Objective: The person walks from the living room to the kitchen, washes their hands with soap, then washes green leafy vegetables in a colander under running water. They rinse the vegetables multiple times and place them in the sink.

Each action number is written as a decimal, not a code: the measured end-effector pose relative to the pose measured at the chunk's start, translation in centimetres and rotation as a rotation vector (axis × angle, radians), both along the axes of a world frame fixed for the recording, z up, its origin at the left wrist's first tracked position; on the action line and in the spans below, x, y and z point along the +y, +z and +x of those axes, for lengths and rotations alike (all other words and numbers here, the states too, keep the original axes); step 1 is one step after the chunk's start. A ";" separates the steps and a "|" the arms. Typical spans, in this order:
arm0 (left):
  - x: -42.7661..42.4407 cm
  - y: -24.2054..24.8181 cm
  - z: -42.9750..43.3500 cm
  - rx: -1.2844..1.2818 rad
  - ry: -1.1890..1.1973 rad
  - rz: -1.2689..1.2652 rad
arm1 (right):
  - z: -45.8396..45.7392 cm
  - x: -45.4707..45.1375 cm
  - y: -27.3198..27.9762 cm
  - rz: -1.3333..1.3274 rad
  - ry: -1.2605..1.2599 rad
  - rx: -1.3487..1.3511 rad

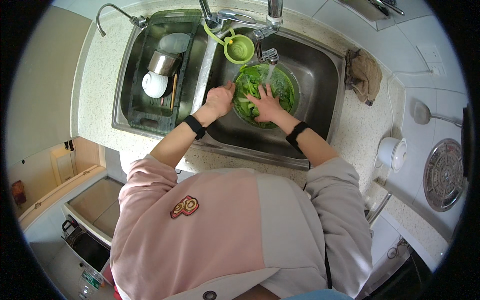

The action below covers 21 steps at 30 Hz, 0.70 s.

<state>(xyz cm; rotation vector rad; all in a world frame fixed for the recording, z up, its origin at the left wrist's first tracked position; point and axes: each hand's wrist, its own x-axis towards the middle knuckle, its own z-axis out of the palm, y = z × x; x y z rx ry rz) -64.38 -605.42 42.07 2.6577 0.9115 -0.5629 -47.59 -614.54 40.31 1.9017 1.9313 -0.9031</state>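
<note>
In the right basin of a double stainless-steel sink (315,71) stands a round green basket or bowl (291,83) filled with water and leafy greens (250,80). My left hand (220,99) grips its left rim, the fingertips partly hidden over the edge. With fingers spread, my right hand (267,105) lies on the wet leaves; whether any leaf is pinched under the palm cannot be seen. Water runs from the faucet spout (270,56) into the bowl just beyond my right fingers.
A green strainer (239,48) hangs near the faucet base. The left basin holds a green draining tray (150,122) with a white bowl (154,84), a steel cup (163,63) and chopsticks (174,92). A brown cloth (363,75) and a white lidded pot (392,153) are at the right.
</note>
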 end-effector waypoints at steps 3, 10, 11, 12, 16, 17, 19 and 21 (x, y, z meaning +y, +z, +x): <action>0.0 -0.1 0.0 -0.003 0.014 -0.010 | 0.9 0.7 -5.0 -0.012 0.021 -0.022; 0.3 0.0 -0.4 -0.030 0.009 -0.054 | 3.2 4.0 -13.4 -0.219 -0.039 -0.151; 0.3 0.1 -0.4 -0.030 0.005 -0.060 | 3.8 4.4 -12.4 -0.289 -0.117 -0.125; 0.4 0.1 -0.3 -0.036 0.007 -0.066 | 4.3 4.3 -10.7 -0.158 -0.157 -0.088; 0.5 0.2 -0.2 -0.012 0.012 -0.080 | 4.2 2.1 -2.5 0.196 -0.363 0.114; 0.5 0.2 -0.2 -0.017 0.007 -0.076 | 3.7 1.5 -1.0 0.183 -0.282 0.090; 0.5 0.2 -0.3 -0.014 -0.003 -0.078 | 2.8 -0.1 1.1 0.182 -0.104 0.056; 0.6 0.2 -0.4 -0.024 -0.009 -0.083 | 2.2 -0.5 1.9 -0.057 0.070 -0.104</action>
